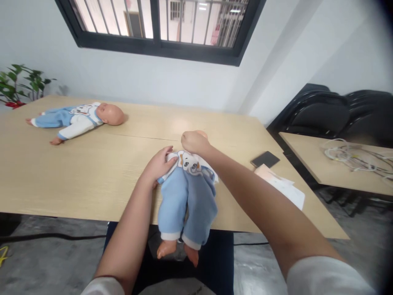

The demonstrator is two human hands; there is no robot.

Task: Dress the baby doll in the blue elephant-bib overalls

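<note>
A baby doll (pixel 188 196) in light blue trousers and a white top with an elephant face lies on its back in front of me. Its bare feet stick out past the table's near edge. My left hand (pixel 161 164) grips the doll's sleeve and shoulder, with the thumb on the chest and the fingers along the outer side. Over the doll's neck and face, my right hand (pixel 195 142) is closed in a fist-like curl. Whatever it may hold is hidden. Only a small part of the doll's head shows behind it.
A second doll (pixel 70 119), dressed alike, lies at the far left of the wooden table (pixel 92 176). To the right are a dark phone (pixel 265 159) and white papers (pixel 285 190). Beyond stand a side table with cables (pixel 353 155) and stacked black chairs (pixel 319 110).
</note>
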